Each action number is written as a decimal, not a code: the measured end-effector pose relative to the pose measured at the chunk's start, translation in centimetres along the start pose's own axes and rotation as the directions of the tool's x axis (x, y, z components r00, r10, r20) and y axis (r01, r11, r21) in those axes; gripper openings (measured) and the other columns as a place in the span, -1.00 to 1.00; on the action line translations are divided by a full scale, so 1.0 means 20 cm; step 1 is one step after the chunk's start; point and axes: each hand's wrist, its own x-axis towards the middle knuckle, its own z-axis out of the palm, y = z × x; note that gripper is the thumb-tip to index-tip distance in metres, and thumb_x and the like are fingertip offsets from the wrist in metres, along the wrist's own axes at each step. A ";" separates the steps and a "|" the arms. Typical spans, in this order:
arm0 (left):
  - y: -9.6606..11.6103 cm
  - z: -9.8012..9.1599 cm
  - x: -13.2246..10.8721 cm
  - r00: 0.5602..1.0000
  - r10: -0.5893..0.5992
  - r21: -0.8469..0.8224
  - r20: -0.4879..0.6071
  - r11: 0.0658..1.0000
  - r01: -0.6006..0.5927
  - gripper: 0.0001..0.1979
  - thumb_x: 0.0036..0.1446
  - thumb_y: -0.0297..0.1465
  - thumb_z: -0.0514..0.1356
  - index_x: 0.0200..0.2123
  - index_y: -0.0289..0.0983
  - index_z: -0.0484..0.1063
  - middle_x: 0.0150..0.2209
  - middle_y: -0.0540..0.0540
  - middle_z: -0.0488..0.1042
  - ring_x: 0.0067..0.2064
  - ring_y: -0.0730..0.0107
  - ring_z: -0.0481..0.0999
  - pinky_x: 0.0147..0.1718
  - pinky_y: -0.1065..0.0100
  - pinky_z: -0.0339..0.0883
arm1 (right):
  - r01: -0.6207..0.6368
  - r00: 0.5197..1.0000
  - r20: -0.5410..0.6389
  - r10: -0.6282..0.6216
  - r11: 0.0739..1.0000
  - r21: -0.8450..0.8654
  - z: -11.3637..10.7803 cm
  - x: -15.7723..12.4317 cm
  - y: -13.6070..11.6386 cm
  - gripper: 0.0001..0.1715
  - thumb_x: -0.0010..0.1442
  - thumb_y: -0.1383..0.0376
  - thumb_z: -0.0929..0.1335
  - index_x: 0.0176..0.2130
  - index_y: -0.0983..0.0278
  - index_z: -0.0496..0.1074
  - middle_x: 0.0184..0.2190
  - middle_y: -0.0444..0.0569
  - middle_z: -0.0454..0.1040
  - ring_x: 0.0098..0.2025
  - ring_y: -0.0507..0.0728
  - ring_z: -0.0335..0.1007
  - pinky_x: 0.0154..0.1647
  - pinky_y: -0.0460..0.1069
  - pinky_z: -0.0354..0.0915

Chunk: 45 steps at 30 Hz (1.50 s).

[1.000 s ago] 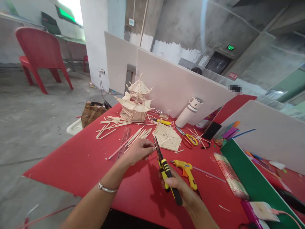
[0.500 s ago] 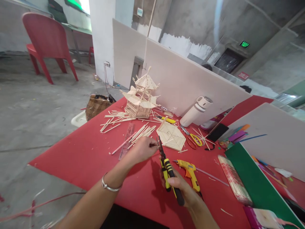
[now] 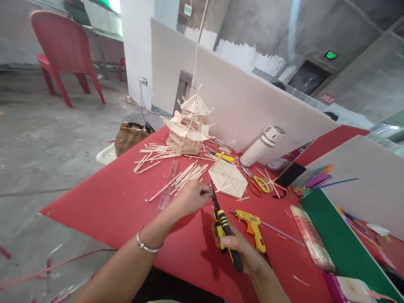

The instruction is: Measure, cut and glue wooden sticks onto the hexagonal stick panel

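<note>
My right hand (image 3: 237, 248) is wrapped round the yellow-and-black handles of a pair of cutting pliers (image 3: 221, 221), whose jaws point away from me. My left hand (image 3: 190, 197) pinches a thin wooden stick (image 3: 207, 192) and holds its end at the pliers' jaws. A flat hexagonal panel of glued sticks (image 3: 228, 178) lies just beyond the jaws. A yellow glue gun (image 3: 251, 223) rests on the red table (image 3: 120, 206) right of the pliers. Farther back stands a stick-built pagoda model (image 3: 189, 126).
Loose sticks (image 3: 186, 173) and a clear ruler (image 3: 168, 183) lie left of the panel. Scissors (image 3: 257, 183), a white bottle (image 3: 261, 145), a phone (image 3: 290, 174), a pack of skewers (image 3: 311, 237) and a green board (image 3: 341, 242) are at the right. White dividers back the table. A red chair (image 3: 65, 44) stands on the floor.
Both hands keep their hold on the stick and pliers, almost unmoved. The view has shifted slightly, so the table's things sit a little more to the right and higher.
</note>
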 end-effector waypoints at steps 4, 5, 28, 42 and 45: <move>-0.01 0.00 0.00 1.000 0.013 0.025 0.007 1.000 -0.013 -0.74 0.00 -0.44 0.04 -0.66 -0.26 0.02 -0.62 0.09 -0.07 -0.52 0.53 -0.04 -0.53 0.37 -0.15 | 0.021 1.000 0.021 -0.021 1.000 0.008 -0.01 0.02 0.02 -0.37 -0.12 0.14 0.52 -0.03 0.22 0.46 -0.26 -0.08 0.39 -0.33 0.05 0.22 -0.31 -0.07 0.17; -0.01 0.00 0.00 1.000 0.015 0.027 0.008 1.000 -0.015 -0.74 -0.01 -0.45 0.05 -0.66 -0.26 0.02 -0.62 0.09 -0.07 -0.52 0.53 -0.04 -0.53 0.36 -0.15 | 0.025 0.999 0.025 -0.026 1.000 0.012 -0.01 0.02 0.03 -0.38 -0.12 0.13 0.52 -0.04 0.23 0.46 -0.28 -0.09 0.39 -0.37 0.04 0.21 -0.34 -0.07 0.16; -0.01 0.01 -0.01 0.998 0.067 -0.017 0.015 0.998 -0.067 -0.69 0.09 -0.43 0.07 -0.65 -0.27 0.05 -0.62 0.10 -0.03 -0.51 0.53 -0.03 -0.52 0.40 -0.12 | 0.066 0.989 -0.137 -0.056 0.995 0.070 0.02 0.04 0.07 -0.11 -0.17 0.26 0.52 0.17 0.21 0.36 -0.35 -0.13 0.38 -0.47 -0.02 0.18 -0.48 -0.12 0.13; -0.01 0.01 0.00 0.999 0.045 0.002 0.009 0.999 -0.045 -0.77 0.12 -0.45 0.07 -0.57 -0.30 0.37 -0.57 0.03 0.35 -0.48 0.48 0.24 -0.44 0.43 0.07 | 0.187 0.956 -0.215 -0.201 0.979 -0.085 0.08 0.02 0.05 -0.13 -0.17 0.26 0.48 0.17 0.22 0.38 -0.12 -0.06 0.46 -0.22 0.12 0.30 -0.24 -0.05 0.27; -0.01 0.03 0.01 0.999 0.006 0.011 -0.035 1.000 -0.006 -0.81 0.10 -0.43 0.11 -0.50 -0.30 0.45 -0.54 0.02 0.42 -0.46 0.46 0.29 -0.44 0.43 0.10 | 0.170 0.960 -0.202 -0.192 0.978 -0.121 0.08 0.03 0.03 -0.18 -0.16 0.26 0.47 0.14 0.22 0.40 -0.26 -0.09 0.45 -0.29 0.11 0.28 -0.33 -0.06 0.24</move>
